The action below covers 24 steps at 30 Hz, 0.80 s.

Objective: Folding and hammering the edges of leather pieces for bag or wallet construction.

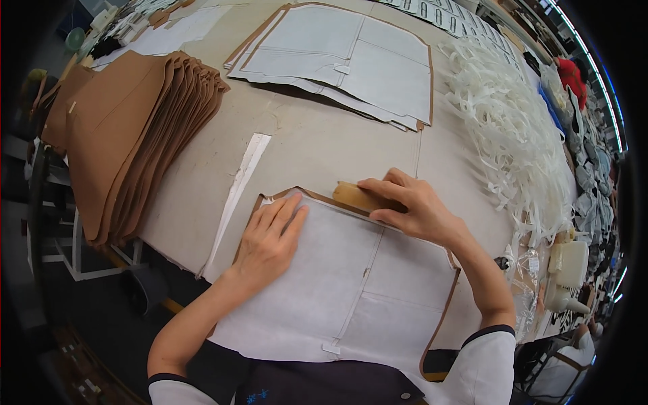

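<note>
A white-backed panel with brown edges (317, 270) lies in front of me, its near side reaching over the table's edge to my body. My left hand (266, 239) presses flat on its far left corner, fingers stretched out. Along the far edge, my right hand (422, 209) grips a smooth yellowish-tan block (358, 196) that rests on the brown border. Part of the block is hidden under the fingers. Seams and a small white tab (331, 348) show on the panel.
Similar white-backed panels (317, 47) are stacked at the far middle. Folded brown pieces (128, 135) stand in a thick pile at left. A narrow white strip (236, 182) lies beside my work. Tangled white ribbons (503, 128) and a whitish plastic container (568, 264) are at right.
</note>
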Motion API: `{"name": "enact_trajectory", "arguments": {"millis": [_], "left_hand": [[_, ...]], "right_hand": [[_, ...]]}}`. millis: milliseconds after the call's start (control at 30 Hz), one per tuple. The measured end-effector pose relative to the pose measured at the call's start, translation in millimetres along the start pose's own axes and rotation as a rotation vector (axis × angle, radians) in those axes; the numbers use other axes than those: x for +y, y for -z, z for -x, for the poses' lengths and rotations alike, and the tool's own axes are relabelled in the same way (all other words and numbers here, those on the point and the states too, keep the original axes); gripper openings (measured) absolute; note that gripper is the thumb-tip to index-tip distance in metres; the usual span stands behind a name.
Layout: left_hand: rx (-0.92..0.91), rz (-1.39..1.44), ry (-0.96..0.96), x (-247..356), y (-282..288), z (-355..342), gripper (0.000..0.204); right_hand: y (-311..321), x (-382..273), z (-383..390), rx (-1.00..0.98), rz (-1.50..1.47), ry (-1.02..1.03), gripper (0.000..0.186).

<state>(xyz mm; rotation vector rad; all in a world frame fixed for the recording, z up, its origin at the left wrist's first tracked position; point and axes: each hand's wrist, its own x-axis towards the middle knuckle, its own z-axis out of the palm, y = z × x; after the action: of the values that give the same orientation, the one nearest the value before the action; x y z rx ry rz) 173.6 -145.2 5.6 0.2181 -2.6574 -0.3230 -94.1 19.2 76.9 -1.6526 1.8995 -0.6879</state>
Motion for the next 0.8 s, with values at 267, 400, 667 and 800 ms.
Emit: {"name": "enact_trajectory", "arguments": {"millis": [267, 400, 667, 800], "left_hand": [[-0.070, -0.005, -0.013, 2, 0, 0, 0.046], [-0.076, -0.007, 0.018, 7, 1, -1, 0.047], [-0.020, -0.021, 0.096, 14, -4, -8, 0.047], [-0.030, -0.045, 0.099, 12, -3, -10, 0.042]], "right_hand": [[11, 29, -58, -0.196, 0.258, 0.356, 0.043], [13, 24, -76, -0.233, 0.355, 0.512, 0.050], [5, 27, -107, -0.273, 0.280, 0.618, 0.044], [6, 21, -122, -0.307, 0.289, 0.669, 0.042]]}}
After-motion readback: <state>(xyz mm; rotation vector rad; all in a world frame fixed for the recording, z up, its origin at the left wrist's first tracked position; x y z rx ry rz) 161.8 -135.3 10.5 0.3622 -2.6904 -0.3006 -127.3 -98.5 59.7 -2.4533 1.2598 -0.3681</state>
